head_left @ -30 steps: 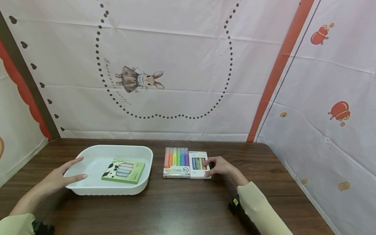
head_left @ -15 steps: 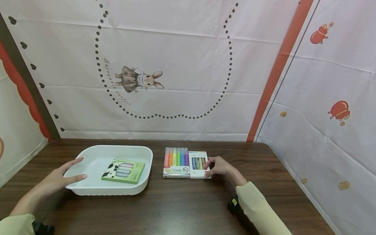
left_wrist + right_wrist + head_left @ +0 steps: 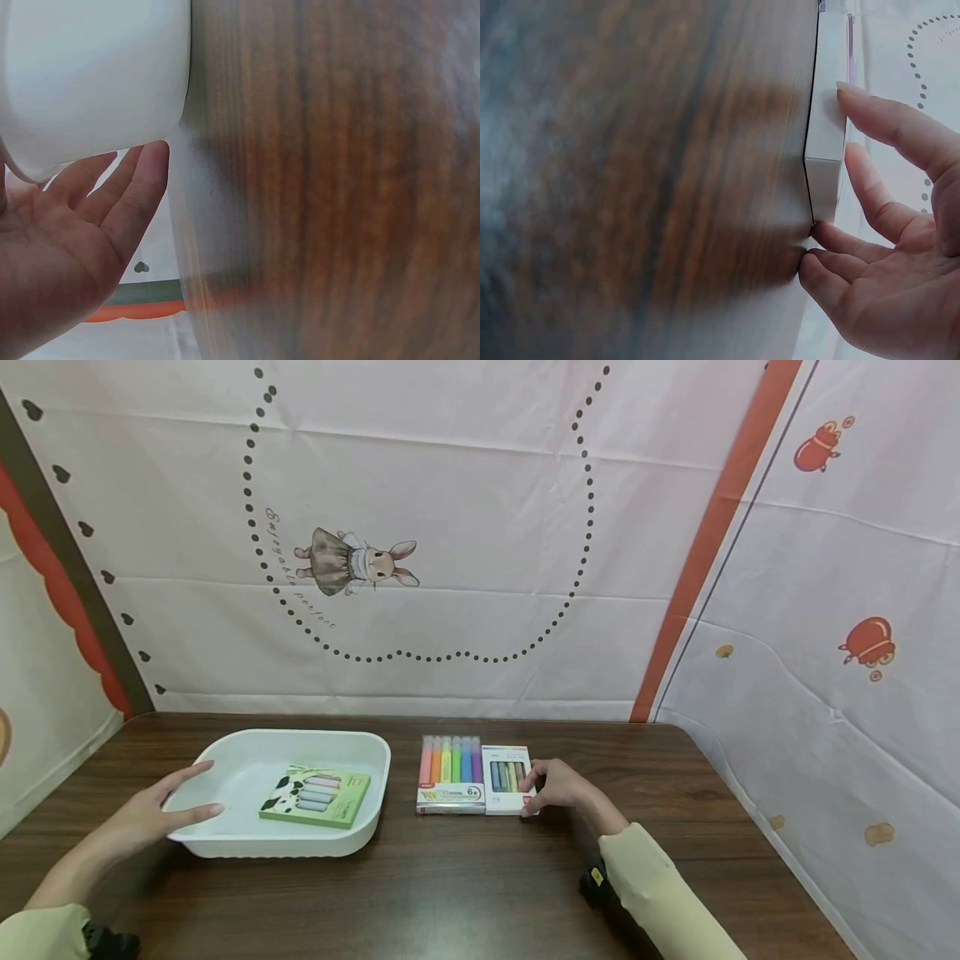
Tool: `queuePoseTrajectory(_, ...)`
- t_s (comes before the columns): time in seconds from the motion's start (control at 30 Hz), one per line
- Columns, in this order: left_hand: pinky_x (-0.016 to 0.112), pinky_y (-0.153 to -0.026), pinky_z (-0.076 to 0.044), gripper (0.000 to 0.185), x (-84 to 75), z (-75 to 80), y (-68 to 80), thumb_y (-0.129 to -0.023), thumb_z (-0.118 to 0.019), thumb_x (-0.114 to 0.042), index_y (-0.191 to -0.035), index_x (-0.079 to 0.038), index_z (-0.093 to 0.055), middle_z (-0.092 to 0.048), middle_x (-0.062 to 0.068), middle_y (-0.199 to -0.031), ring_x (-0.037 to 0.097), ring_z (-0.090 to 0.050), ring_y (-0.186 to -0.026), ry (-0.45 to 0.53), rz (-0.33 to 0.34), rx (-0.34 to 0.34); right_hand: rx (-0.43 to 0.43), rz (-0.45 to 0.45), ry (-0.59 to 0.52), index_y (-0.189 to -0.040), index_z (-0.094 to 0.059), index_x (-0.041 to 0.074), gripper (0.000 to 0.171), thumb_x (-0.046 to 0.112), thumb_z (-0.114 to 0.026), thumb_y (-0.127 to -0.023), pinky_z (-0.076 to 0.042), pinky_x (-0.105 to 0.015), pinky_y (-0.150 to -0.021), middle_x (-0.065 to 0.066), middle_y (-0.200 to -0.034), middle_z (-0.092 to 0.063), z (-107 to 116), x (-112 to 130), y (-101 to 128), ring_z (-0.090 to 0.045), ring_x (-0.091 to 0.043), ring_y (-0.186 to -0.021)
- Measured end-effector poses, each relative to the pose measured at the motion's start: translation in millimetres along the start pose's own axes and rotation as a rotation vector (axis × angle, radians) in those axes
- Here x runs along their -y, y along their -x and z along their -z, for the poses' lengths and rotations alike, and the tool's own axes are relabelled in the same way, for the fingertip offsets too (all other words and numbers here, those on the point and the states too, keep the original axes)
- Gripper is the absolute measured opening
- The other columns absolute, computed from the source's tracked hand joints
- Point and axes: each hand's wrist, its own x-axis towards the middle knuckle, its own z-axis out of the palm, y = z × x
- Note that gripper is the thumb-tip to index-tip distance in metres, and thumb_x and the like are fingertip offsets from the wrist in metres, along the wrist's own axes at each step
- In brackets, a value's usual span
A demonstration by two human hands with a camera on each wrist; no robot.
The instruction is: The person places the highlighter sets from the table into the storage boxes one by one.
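**One pack in the tray, two left on the tabletop**

One green pack (image 3: 316,797) already lies inside the white tray (image 3: 375,760). Two more wait just right of it on the tabletop (image 3: 480,893): a clear pack of bright markers (image 3: 450,774) and, touching its right side, a white pack (image 3: 506,779). The right hand (image 3: 561,787) has its fingers half curled around the white pack's right edge, not lifting it yet. The left hand (image 3: 142,818) rests open, fingers straight, against the tray's left rim.
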Motion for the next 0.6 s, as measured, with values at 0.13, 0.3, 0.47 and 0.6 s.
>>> queuePoseTrajectory(0.13, 0.074, -0.085, -0.017, 0.086, -0.3, -0.3, -0.7, -0.087, -0.056, -0.043, -0.145, -0.002, -0.007, 0.002, 0.041, -0.139, 0.063, -0.003, -0.121, -0.006, 0.001, -0.003, -0.001, 0.005, 0.012, -0.076, -0.062, 0.004, 0.03, 0.001, -0.084, -0.055, -0.028, -0.046, -0.104, -0.024, -0.138, -0.039, -0.9, 0.6, 0.1, -0.032, -0.037, -0.129)
queuePoseTrajectory(0.3, 0.074, -0.085, -0.018, 0.086, -0.1, 0.1, -0.7, -0.087, -0.056, -0.044, -0.145, -0.002, -0.007, 0.002, 0.042, -0.139, 0.064, -0.004, -0.121, -0.008, 0.004, -0.005, -0.021, 0.038, 0.033, -0.073, -0.062, 0.004, 0.03, 0.001, -0.085, -0.053, -0.037, -0.041, -0.094, -0.02, -0.121, -0.053, -2.4, 0.6, -0.9, -0.047, -0.032, -0.113)
queuePoseTrajectory(0.47, 0.074, -0.085, -0.018, 0.086, -0.5, 0.0, -0.4, -0.087, -0.056, -0.044, -0.144, -0.002, -0.007, 0.001, 0.042, -0.139, 0.064, -0.005, -0.12, -0.008, 0.008, -0.004, -0.029, 0.064, 0.062, -0.072, -0.062, 0.004, 0.031, 0.0, -0.085, -0.052, -0.038, -0.028, -0.066, -0.005, -0.081, -0.056, -2.0, 1.0, -1.4, -0.045, -0.018, -0.073)
queuePoseTrajectory(0.6, 0.074, -0.085, -0.017, 0.086, -0.4, -0.6, -0.2, -0.087, -0.056, -0.042, -0.144, -0.001, -0.007, 0.002, 0.042, -0.139, 0.063, -0.004, -0.121, 0.009, -0.002, -0.002, -0.014, 0.057, 0.059, -0.074, -0.062, 0.003, 0.03, -0.001, -0.084, -0.054, -0.037, -0.026, -0.061, -0.003, -0.079, -0.055, 2.1, 4.1, 0.0, -0.044, -0.016, -0.068)
